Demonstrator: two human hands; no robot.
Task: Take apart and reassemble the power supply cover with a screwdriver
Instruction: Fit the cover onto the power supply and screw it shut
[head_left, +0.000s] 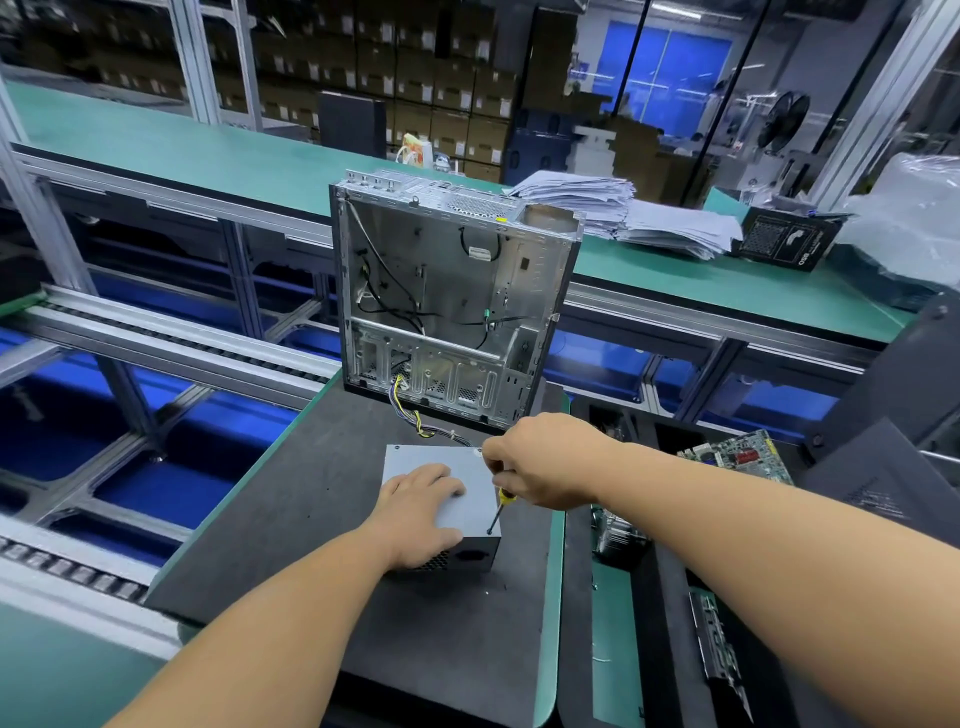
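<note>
head view: the power supply (467, 512) sits low in the centre of the frame on a dark mat (291, 519). the left hand (418, 512) lies flat on its cover, likely to steady it, while the right hand (543, 460) grips the screwdriver (497, 512), tip at the cover's near right corner.

Left hand (421, 512) flat, palm down, fingers straight and together — forearm reaching in from lower left. Right hand (540, 460) curled in a grip, knuckles up, wrist bent — forearm extends from lower right.
</note>
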